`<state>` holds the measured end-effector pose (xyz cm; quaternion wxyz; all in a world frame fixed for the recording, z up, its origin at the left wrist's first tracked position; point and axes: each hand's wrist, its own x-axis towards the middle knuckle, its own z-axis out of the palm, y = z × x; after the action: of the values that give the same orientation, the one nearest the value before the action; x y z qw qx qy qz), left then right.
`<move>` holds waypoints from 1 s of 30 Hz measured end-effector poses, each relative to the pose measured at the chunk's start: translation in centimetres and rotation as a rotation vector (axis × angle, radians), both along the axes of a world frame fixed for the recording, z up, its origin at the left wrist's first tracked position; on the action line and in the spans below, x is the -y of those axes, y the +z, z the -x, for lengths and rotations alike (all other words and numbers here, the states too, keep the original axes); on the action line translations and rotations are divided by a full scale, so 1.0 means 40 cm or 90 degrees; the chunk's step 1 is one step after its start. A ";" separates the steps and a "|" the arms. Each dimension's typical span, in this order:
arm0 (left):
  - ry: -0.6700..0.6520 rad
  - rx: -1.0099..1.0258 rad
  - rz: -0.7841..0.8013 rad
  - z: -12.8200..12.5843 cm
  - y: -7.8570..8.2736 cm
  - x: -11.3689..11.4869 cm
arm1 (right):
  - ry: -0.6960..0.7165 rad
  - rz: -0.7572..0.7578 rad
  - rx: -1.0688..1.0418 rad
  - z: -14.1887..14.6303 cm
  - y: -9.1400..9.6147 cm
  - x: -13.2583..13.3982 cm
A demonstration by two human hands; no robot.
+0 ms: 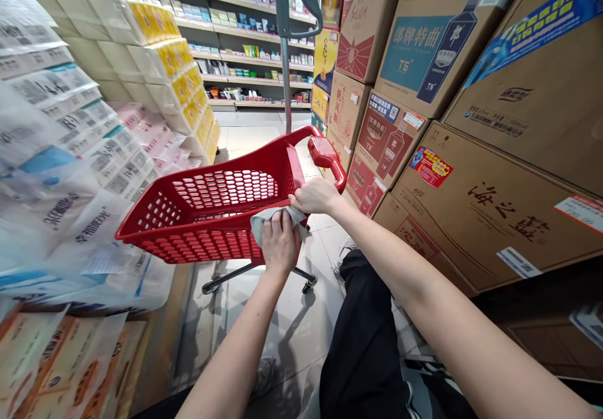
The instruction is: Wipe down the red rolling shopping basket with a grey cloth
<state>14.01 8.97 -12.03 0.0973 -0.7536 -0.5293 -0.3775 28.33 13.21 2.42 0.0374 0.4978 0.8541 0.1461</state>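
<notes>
A red plastic shopping cart point(202, 215) with slotted sides stands in front of me on dark legs with casters. My left hand point(281, 240) presses a light grey cloth point(257, 223) against the cart's near side, close to its handle end, fingers bent over the cloth. Just to the right and above, my right hand point(315, 195) grips the cart's rim beside the red handle point(328, 155). The fingertips of my right hand are partly hidden. Inside the basket, the visible walls and floor are bare red plastic.
Stacked cardboard cartons point(509, 186) wall off the right side. On the left rise packs of paper goods point(56, 174) and yellow-ended packs point(176, 80). A grey upright handle point(285, 48) stands beyond the cart, before stocked shelves point(245, 36). My legs are below on the tiled floor point(301, 318).
</notes>
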 end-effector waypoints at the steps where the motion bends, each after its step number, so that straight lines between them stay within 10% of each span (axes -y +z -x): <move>1: -0.002 0.001 -0.002 0.000 -0.005 -0.002 | 0.012 -0.005 0.000 -0.003 -0.001 -0.001; 21: 0.174 0.101 0.031 0.393 -0.129 -0.079 | 0.059 -0.046 -0.053 0.014 -0.024 -0.016; 30: 0.230 0.183 0.041 0.298 -0.078 -0.083 | 0.036 -0.038 -0.027 0.024 -0.021 -0.014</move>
<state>2.10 12.30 -15.16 0.0631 -0.5879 -0.6757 -0.4403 27.36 13.76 1.58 -0.0001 0.4771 0.8638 0.1618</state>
